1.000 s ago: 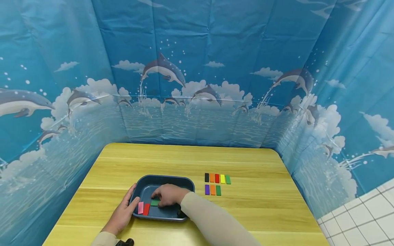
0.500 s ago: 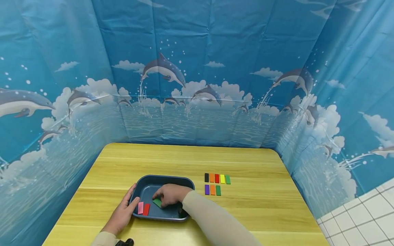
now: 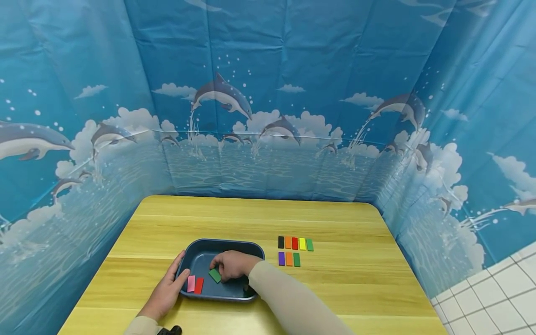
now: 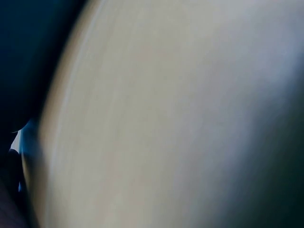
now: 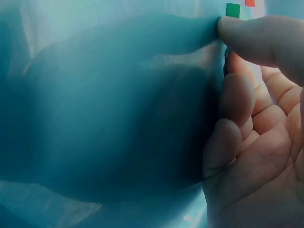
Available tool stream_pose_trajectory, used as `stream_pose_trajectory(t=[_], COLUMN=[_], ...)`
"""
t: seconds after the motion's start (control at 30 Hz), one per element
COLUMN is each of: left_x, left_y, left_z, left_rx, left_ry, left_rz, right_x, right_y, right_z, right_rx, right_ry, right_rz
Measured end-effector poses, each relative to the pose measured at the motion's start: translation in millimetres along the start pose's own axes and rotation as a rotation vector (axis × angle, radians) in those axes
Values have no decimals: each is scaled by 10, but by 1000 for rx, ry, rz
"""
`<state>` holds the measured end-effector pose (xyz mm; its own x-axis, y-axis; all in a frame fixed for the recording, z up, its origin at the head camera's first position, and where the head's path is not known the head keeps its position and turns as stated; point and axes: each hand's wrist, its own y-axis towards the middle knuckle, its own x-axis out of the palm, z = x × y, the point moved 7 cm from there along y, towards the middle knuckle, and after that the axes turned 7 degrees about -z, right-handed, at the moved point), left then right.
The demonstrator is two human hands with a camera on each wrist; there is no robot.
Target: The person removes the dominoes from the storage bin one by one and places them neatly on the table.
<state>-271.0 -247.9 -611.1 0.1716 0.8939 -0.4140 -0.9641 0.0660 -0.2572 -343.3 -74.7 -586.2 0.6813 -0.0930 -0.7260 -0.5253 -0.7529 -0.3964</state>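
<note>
A dark blue tray (image 3: 222, 297) stands on the table. My left hand (image 3: 165, 291) holds its left side, thumb over the rim and fingers along the outer wall. Inside the tray, my right hand (image 3: 232, 265) pinches a small green rectangular tile (image 3: 215, 275) between thumb and index finger, the tile lying slanted. A pink tile (image 3: 191, 284) and a red tile (image 3: 198, 285) lie side by side in the tray's near left corner. In the right wrist view the thumb (image 5: 266, 40) reaches the green tile (image 5: 232, 10); the other fingers are curled. The left wrist view is mostly blurred wood.
Right of the tray, several tiles lie in two rows: black (image 3: 281, 242), orange, red, yellow and green behind, then purple (image 3: 281, 258), orange and green in front. A dolphin-print curtain (image 3: 268, 139) surrounds the table (image 3: 356, 279) at the back and sides.
The green tile has turned from lying straight across to a slant, and my right hand has shifted slightly right with it. My left hand and the tray stay put.
</note>
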Motion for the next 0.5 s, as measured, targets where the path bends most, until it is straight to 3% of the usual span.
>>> stream_pose_trajectory(t=[0.5], left_x=[4], left_y=[-7], left_z=[23], left_rx=[12], left_ry=[-1], left_rz=[11], right_x=[14], right_y=[-4], right_z=[12], right_rx=[5], right_ry=[32], right_rz=[7])
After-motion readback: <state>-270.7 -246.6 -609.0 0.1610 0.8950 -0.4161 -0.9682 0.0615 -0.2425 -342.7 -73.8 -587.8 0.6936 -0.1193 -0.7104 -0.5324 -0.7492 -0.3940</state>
